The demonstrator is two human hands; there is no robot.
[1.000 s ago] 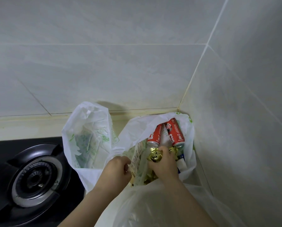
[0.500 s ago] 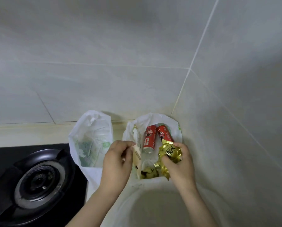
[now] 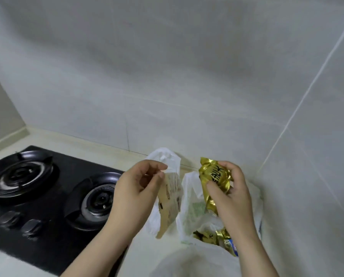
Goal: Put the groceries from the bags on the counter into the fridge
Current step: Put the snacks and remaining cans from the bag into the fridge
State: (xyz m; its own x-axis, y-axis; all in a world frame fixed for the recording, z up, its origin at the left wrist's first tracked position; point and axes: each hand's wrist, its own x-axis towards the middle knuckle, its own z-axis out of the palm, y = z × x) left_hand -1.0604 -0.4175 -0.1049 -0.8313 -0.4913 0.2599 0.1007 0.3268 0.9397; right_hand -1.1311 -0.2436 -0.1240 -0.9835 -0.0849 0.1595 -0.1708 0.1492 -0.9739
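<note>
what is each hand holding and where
The right hand grips the gold foil packet round its middle; the left hand pinches the tan printed pouch by its top edge.

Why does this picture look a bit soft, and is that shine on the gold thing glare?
Head view: yes, the gold packet in the right hand catches bright glints; head view: lighting is flat, shadows faint; head view: the white bag at the bottom edge is blurred, the beige packet in the left hand soft.
</note>
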